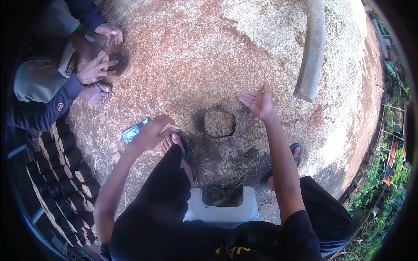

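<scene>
Between my feet stands a black plastic planting bag [220, 122], filled to near its rim with a straw-coloured husk mix. My right hand [259, 103] is open to the right of the bag and beyond it, palm bare, fingers stretched out and touching nothing I can see. To the left, my left hand [154, 132] hovers over my left foot, its fingers loosely bent and apart, with nothing visible in them. A shiny light-blue packet [134, 131] lies beside that hand, partly behind it; whether they touch I cannot tell.
Loose husk mix [187, 65] spreads ahead. A wooden pole [312, 52] lies at the far right. Another person's hands [93, 69] are around a dark bag [116, 64] at the far left. Filled black bags [65, 174] stand in rows at left. A pale stool [217, 213] is below me.
</scene>
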`<act>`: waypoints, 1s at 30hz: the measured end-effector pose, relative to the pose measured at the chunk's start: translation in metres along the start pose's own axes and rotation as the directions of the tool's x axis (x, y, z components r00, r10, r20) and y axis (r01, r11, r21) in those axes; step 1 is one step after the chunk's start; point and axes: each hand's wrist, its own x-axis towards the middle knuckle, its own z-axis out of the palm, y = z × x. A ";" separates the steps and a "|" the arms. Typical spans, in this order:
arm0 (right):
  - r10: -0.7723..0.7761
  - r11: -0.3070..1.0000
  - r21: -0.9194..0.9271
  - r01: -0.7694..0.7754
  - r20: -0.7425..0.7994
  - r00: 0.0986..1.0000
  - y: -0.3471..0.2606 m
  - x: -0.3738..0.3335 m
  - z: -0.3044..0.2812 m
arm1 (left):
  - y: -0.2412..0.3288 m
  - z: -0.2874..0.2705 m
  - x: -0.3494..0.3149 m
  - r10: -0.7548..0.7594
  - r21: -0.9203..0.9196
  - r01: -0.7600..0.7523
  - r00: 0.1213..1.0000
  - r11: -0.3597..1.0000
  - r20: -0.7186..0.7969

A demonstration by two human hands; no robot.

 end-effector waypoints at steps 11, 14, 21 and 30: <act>-0.149 0.947 0.268 0.176 -0.116 0.982 0.003 0.016 0.050 | 0.030 0.113 0.002 -0.333 -0.751 0.148 0.938 0.644 -0.101; -0.188 0.910 0.355 0.215 -0.108 0.976 0.005 0.028 0.053 | 0.031 0.101 0.017 -0.371 -0.767 0.161 0.922 0.621 -0.107; -0.290 0.850 0.418 0.321 -0.138 0.947 -0.008 0.025 0.068 | 0.055 0.094 0.037 -0.444 -0.632 0.293 0.891 0.718 -0.091; -0.274 0.879 0.339 0.336 -0.218 0.937 0.002 -0.023 0.033 | 0.054 0.100 0.039 -0.320 -0.507 0.152 0.910 0.848 -0.263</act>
